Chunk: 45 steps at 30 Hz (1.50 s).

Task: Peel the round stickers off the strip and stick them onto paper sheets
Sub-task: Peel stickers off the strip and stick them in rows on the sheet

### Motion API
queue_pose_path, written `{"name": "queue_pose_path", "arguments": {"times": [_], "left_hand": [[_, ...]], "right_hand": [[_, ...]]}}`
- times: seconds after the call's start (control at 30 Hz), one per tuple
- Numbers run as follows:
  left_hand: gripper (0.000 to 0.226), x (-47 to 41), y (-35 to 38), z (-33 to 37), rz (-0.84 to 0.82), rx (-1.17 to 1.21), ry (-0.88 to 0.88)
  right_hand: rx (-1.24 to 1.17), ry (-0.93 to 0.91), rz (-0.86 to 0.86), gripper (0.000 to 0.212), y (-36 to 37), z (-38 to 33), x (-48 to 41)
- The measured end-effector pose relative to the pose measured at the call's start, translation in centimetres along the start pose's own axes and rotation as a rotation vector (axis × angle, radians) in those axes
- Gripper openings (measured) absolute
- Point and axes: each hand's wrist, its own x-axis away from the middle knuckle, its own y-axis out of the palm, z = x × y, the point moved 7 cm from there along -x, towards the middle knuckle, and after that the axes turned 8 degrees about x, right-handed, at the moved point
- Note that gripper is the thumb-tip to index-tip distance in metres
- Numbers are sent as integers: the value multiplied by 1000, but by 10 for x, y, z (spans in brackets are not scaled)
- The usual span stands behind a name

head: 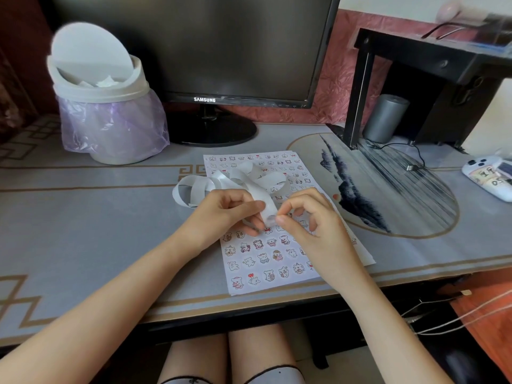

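Strip: white. Sheet: white, rows of pink-and-red cartoon stickers. Bench: grey, gold key-pattern border. Bin: white, lilac liner.

A white paper sheet covered with small cartoon stickers lies on the grey patterned tabletop. Over the sheet's middle, the left hand grips the near end of a long, curling white backing strip. The strip's loops trail across the sheet's far left part and past its left edge. The right hand, also over the sheet's middle, pinches a pale round sticker on that strip end between thumb and forefinger. Beyond the sheet's far edge stands a black Samsung monitor. Far left of the sheet is a white swing-lid bin with a lilac plastic liner, and far right of it a grey cylinder.
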Motion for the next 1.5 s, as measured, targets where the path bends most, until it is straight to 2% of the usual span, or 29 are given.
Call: {"name": "queue_pose_path", "arguments": {"times": [0.1, 0.23, 0.37, 0.6, 0.9, 1.5], "left_hand": [[20, 0, 0, -1, 1, -20, -14], [22, -1, 1, -4, -4, -45, -32], [21, -1, 1, -5, -11, -44, -46], [21, 0, 1, -6, -11, -52, -51], [20, -1, 2, -7, -10, -63, -52], [18, -2, 0, -9, 4, -82, -62]], "right_hand": [[-168, 123, -39, 13, -8, 7, 3], [-262, 295, -15, 13, -35, 27, 10], [-205, 465, -57, 5, -60, 55, 24], [-80, 639, -93, 7, -85, 89, 43], [-38, 666, -145, 6, -87, 93, 46], [-6, 635, -132, 11, -86, 96, 46]]}}
